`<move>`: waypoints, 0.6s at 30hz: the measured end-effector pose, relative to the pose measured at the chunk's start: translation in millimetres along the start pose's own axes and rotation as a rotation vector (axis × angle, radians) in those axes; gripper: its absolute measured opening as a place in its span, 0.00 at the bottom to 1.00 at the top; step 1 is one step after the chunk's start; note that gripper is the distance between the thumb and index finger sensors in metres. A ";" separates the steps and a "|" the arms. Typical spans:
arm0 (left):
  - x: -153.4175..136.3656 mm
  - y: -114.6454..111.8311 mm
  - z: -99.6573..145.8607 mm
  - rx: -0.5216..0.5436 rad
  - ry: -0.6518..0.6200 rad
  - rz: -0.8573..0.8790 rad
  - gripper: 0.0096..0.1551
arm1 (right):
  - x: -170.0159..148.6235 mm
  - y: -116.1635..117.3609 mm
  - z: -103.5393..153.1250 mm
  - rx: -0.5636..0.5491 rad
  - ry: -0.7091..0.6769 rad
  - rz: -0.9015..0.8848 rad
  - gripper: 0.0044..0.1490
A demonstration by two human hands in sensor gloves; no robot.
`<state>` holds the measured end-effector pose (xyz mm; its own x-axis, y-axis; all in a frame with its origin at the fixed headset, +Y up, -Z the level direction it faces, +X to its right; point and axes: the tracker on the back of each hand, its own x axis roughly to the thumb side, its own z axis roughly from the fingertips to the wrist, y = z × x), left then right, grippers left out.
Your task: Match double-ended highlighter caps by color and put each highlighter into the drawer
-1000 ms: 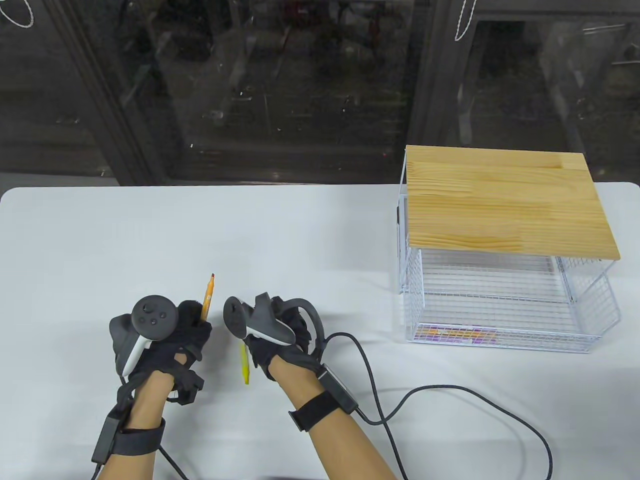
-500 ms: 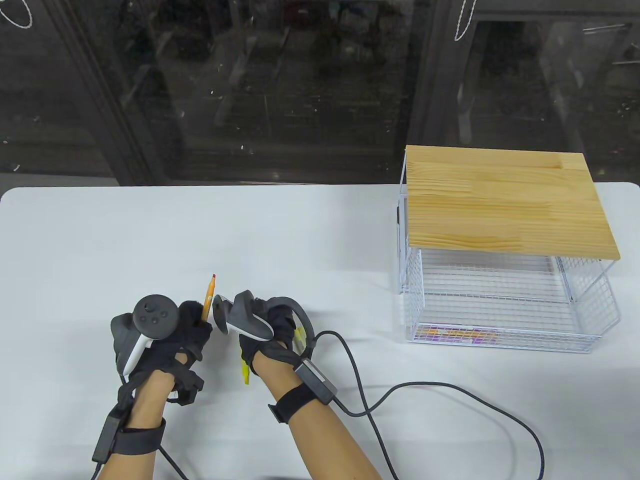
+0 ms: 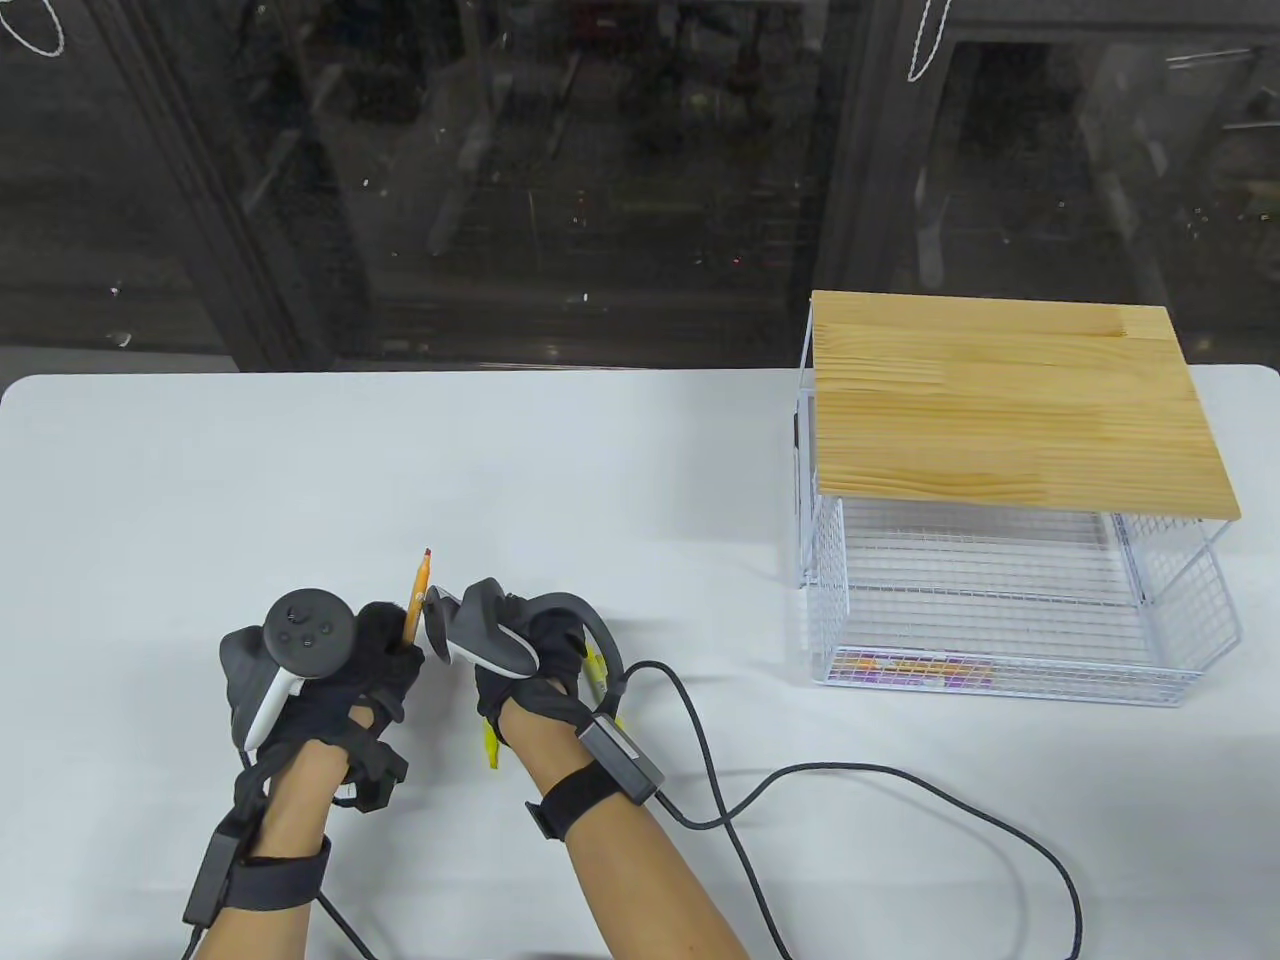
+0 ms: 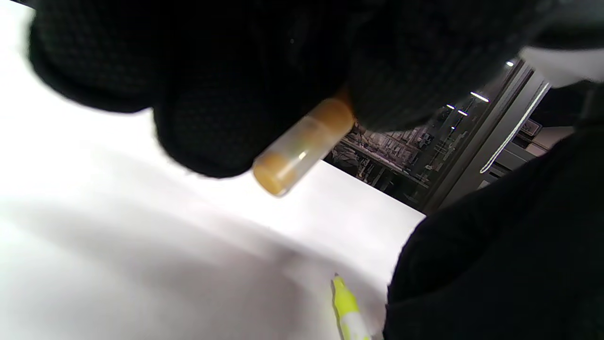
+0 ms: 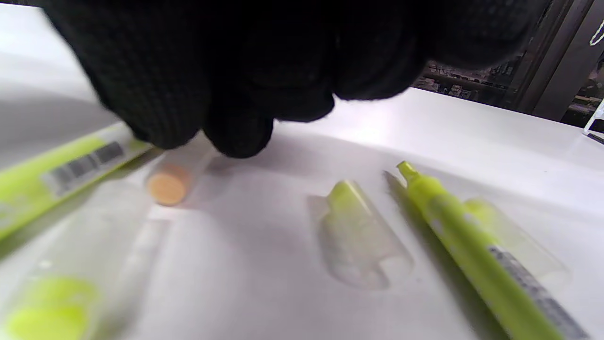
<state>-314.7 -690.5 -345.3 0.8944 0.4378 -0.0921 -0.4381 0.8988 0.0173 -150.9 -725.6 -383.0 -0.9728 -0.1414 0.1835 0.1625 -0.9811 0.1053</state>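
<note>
On the tabletop [image 3: 620,480], table view, item 1: my left hand [image 3: 330,665] grips an orange highlighter [image 3: 415,600] upright, far tip bare. Item 2: my right hand [image 3: 530,665] is low beside it, hiding the loose pieces; a yellow-green highlighter [image 3: 491,745] pokes out below the wrist. Item 3: wire drawer [image 3: 1000,620] pulled open under a wooden top [image 3: 1010,400], well apart to the right, several highlighters already inside.

Left wrist view: fingers [image 4: 212,137] clamped round the orange highlighter, whose capped near end [image 4: 302,148] sticks out; a yellow tip lies on the tabletop below.

Right wrist view: fingers [image 5: 236,127] curled downward just above a small orange cap [image 5: 167,186]. I cannot tell whether they touch it, so I log the grip as unknown. Nearby: 1 clear yellow-tinted cap [image 5: 358,236], 1 uncapped yellow-green highlighter [image 5: 472,236] with another cap just beyond, 1 more yellow-green barrel at left.

Risks, my judgement:
- Orange cap is round and on its side; a clumsy pinch may roll it away.
- Caps lie close together; my fingers could catch a yellow one and mismatch colours.
- Bare tips may mark the glove or tabletop.
</note>
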 end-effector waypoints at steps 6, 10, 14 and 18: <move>-0.2 -0.1 -0.1 -0.002 -0.001 0.002 0.29 | -3.5 -4.9 6.0 0.001 0.001 0.006 0.23; -0.2 -0.4 -0.1 -0.007 0.001 0.002 0.29 | -4.8 -9.5 6.4 0.033 -0.002 0.015 0.24; -0.1 -0.5 -0.3 -0.007 -0.001 0.004 0.29 | -3.8 -10.0 5.8 0.043 -0.011 0.003 0.24; 0.0 -0.5 -0.5 -0.008 -0.003 0.006 0.29 | -5.4 -11.1 4.8 0.042 -0.027 -0.017 0.25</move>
<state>-314.4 -691.0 -345.9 0.8921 0.4430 -0.0894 -0.4439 0.8960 0.0101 -146.6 -713.4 -380.5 -0.9709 -0.1204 0.2071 0.1530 -0.9769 0.1492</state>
